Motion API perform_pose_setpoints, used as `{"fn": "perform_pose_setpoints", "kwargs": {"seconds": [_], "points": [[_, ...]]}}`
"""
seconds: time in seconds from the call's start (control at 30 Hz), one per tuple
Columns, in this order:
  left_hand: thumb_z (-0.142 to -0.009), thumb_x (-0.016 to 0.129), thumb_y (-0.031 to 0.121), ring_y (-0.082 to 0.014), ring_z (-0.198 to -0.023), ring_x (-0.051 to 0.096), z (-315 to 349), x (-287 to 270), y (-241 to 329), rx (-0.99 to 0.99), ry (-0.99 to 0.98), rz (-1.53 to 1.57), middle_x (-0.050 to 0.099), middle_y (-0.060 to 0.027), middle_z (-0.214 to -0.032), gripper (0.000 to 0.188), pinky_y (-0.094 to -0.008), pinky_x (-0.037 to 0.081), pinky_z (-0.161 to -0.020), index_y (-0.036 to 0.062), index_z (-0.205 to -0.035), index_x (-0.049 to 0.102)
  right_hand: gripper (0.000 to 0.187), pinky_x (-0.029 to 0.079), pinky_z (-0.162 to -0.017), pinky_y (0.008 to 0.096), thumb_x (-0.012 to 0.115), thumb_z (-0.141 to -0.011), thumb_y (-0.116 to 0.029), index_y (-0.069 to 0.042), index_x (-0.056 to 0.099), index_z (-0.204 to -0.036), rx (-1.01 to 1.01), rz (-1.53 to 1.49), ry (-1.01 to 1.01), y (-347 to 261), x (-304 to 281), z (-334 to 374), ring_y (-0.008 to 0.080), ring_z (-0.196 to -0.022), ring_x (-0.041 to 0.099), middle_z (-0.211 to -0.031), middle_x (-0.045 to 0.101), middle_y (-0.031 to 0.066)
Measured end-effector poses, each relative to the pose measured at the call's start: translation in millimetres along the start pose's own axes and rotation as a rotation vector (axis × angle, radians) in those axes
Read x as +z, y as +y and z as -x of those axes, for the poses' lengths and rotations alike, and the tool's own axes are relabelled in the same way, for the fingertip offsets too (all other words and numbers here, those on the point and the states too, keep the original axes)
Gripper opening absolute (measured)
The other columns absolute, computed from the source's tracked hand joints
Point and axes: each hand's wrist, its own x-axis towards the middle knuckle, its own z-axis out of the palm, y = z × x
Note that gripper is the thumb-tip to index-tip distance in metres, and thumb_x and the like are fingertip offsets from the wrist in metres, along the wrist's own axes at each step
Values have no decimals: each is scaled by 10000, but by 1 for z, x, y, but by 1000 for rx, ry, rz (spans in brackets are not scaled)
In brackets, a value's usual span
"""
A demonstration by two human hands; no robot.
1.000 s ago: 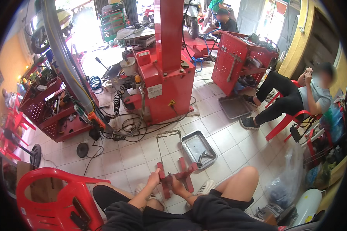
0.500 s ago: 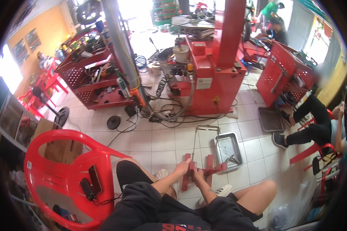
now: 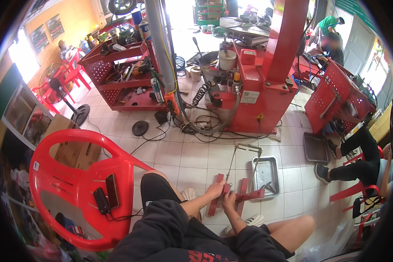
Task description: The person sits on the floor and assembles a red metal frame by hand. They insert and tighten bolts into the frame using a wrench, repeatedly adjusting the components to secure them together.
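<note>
Together, the left hand [image 3: 215,189] and the right hand [image 3: 229,201] grasp a red-painted metal stand of crossed bars [image 3: 242,196]; the left fingers are clenched around its short upright, and the right fingers are curled against it just beside them, their tips too small to make out. The stand sits low over the floor of pale square tiles [image 3: 192,153], between the person's feet and directly at the fingers. Ahead of the fingers, a thin metal rod frame [image 3: 249,148] rises from the stand. To their right, near the stand, a grey rectangular metal tray [image 3: 264,168] holds some tools.

Left of the fingers stands a red plastic armchair [image 3: 67,183] with a dark phone [image 3: 112,191] on it. Farther ahead on the left, a flat black disc [image 3: 139,128] lies on the tiles near tangled black cables [image 3: 209,120]. Well ahead of the fingers rises a large red metal lift column [image 3: 266,100]; a red perforated metal tool cart [image 3: 126,85] stands to its left and a second red perforated cart [image 3: 327,98] to its right. Well off to the fingers' right, a seated person in black trousers [image 3: 358,148] rests both feet beside a dark shallow tray [image 3: 315,148].
</note>
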Motion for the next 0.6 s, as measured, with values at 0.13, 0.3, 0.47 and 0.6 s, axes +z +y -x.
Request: {"fn": "perform_pose_setpoints", "kwargs": {"seconds": [0.13, 0.3, 0.47, 0.6], "points": [[-948, 326, 314, -475, -956, 582, 3, -2, 5, 5, -4, 22, 619, -285, -1006, 305, -508, 440, -838, 94, -1086, 485, 312, 454, -645, 376, 474, -971, -260, 44, 541, -954, 92, -24, -67, 17, -2, -4, 223, -694, 568, -746, 587, 145], [-930, 314, 419, -463, -977, 582, -7, 0, 5, -42, 8, -9, 628, -287, -1009, 457, -498, 425, -871, 57, -1039, 572, 276, 470, -507, 345, 350, -986, -199, 6, 512, -1074, -1, 180, -122, 34, -1, -16, 210, -597, 586, -756, 590, 121], [-900, 296, 525, -472, -1012, 564, -5, 3, -9, -124, 66, 143, 618, -319, -1000, 656, -498, 403, -897, -33, -953, 637, 242, 476, -417, 322, 349, -982, -129, 19, 504, -1094, 335, 142, -471, -60, -29, 10, 232, -553, 633, -834, 634, 159], [-917, 279, 510, -485, -1034, 548, -7, 4, 0, -134, 64, 132, 606, -335, -1004, 654, -505, 396, -911, -43, -972, 624, 194, 501, -434, 334, 369, -956, -85, 15, 498, -1060, 323, 31, -421, -37, -27, 9, 241, -567, 635, -828, 632, 155]]}}
